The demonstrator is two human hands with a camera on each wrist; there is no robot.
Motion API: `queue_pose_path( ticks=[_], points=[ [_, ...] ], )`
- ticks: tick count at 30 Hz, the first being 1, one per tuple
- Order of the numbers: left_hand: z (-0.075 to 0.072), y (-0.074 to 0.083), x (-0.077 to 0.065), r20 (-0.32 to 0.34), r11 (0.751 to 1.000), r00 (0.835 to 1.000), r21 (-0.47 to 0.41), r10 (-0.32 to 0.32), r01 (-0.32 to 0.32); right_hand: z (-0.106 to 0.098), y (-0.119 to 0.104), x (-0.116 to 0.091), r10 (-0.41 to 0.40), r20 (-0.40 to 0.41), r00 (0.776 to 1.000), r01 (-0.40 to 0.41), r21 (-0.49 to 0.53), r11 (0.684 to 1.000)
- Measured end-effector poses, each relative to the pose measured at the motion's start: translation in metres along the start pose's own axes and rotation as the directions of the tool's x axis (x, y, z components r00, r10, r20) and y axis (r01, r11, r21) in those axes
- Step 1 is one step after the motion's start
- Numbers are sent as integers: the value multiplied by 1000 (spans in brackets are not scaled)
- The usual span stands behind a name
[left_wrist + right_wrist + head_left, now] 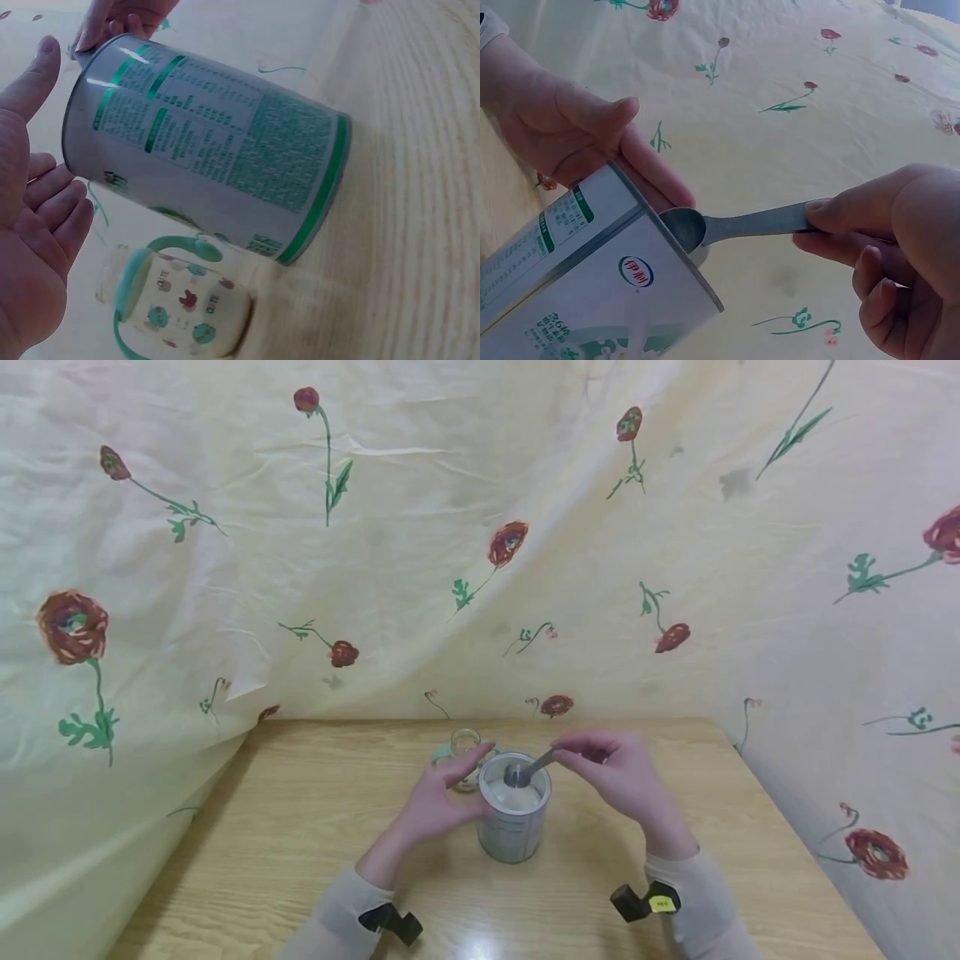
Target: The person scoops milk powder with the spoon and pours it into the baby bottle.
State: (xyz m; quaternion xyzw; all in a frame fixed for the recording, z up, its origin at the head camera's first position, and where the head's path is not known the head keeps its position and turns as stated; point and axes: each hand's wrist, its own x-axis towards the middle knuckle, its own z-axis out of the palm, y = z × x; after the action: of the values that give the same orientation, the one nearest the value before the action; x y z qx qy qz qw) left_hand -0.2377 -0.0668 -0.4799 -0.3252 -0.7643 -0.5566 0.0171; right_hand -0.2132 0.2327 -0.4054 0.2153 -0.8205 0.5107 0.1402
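A tall milk powder can (512, 839) stands with its lid off on the table, pale powder (516, 795) visible inside. My right hand (611, 772) pinches the handle of a grey measuring spoon (761, 223) between thumb and fingers. The spoon's bowl is at the can's mouth, just over the powder. My left hand (444, 797) is spread beside the can's rim, thumb and fingers apart; its fingertips lie close to the wall, and whether they touch I cannot tell. Behind the can is a clear bottle (191, 304) with a green handle and cartoon print, its top uncovered.
A wooden table (322, 827) carries the can and bottle. Floral cloth (420, 527) hangs behind it and along both sides. Each wrist wears a black camera strap (645, 902) over its pale sleeve.
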Motion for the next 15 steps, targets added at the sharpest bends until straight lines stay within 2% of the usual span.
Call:
queue_pose_path(
  ticks=[3,6,11,15],
  points=[
    [3,-1,0,23,1000,1000,2,5,-5,3,3,-1,-73,24,997,74,-79,994],
    [6,-3,1,37,1000,999,-3,12,-12,6,7,0,-173,52,984,179,-165,970],
    [11,-7,-1,9,999,999,-9,34,-33,12,15,4,-338,127,932,361,-315,878],
    [14,-9,1,13,1000,1000,-16,21,-21,19,20,6,-436,173,883,469,-343,814]
  ],
)
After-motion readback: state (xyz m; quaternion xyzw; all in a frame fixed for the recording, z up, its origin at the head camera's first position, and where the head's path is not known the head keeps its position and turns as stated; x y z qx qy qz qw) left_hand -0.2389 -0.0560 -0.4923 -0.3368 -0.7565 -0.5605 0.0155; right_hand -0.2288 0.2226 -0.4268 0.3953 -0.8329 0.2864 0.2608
